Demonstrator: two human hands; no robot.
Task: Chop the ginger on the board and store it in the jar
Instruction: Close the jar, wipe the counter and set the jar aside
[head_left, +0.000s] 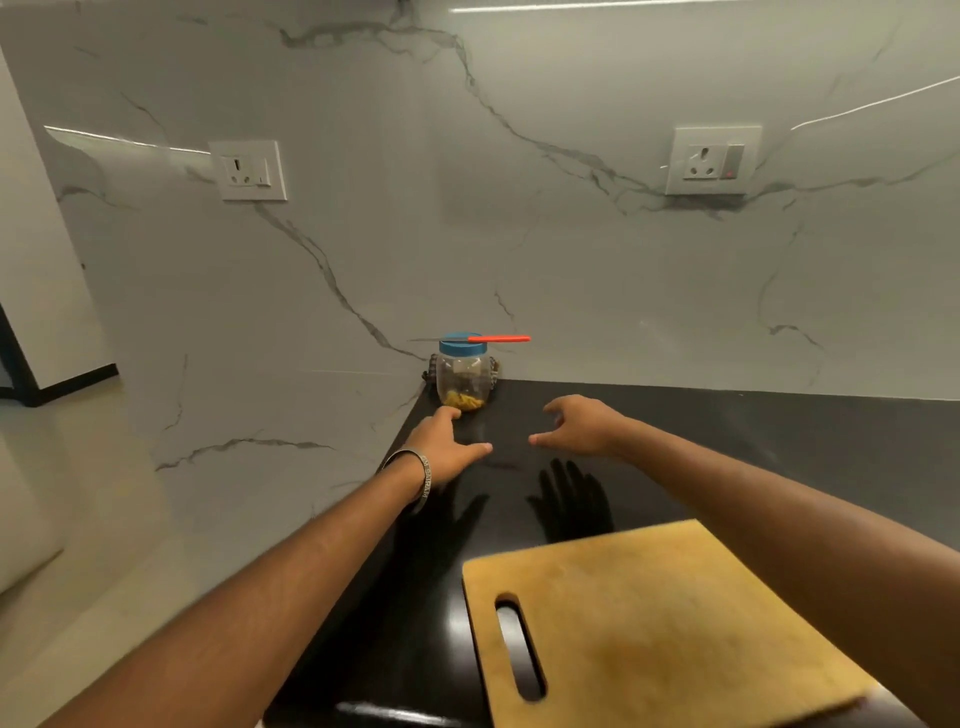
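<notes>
Marbled wall (571, 234) is filling the far half of the view, carrying two white sockets, one at far left (249, 170) and one at far right (714, 160). Black bench (779, 441) is running from the near edge to the wall, glossy, showing dark shadows of both hands. Yellow-tan board (649, 623) is lying flat at near right, handle slot toward the left, top bare of any ginger; its right part is passing under the right forearm. Both forearms are reaching far across the bench. Left hand (447, 441), with a band (415, 478) on the wrist, is hovering just near of the jar, fingers (449, 413) straight and spread, holding nothing, tips close beside the jar base; contact cannot be told. Right hand (576, 423) is hovering to the right of it, fingers (553, 408) loosely curved and apart, holding nothing. Clear jar (464, 382) is standing upright at the far left corner of the bench against the wall, blue lid (461, 347) on, yellow ginger pieces (464, 400) sitting in its bottom. Knife with red handle (498, 339) is lying flat across the lid, handle overhanging to the right.
</notes>
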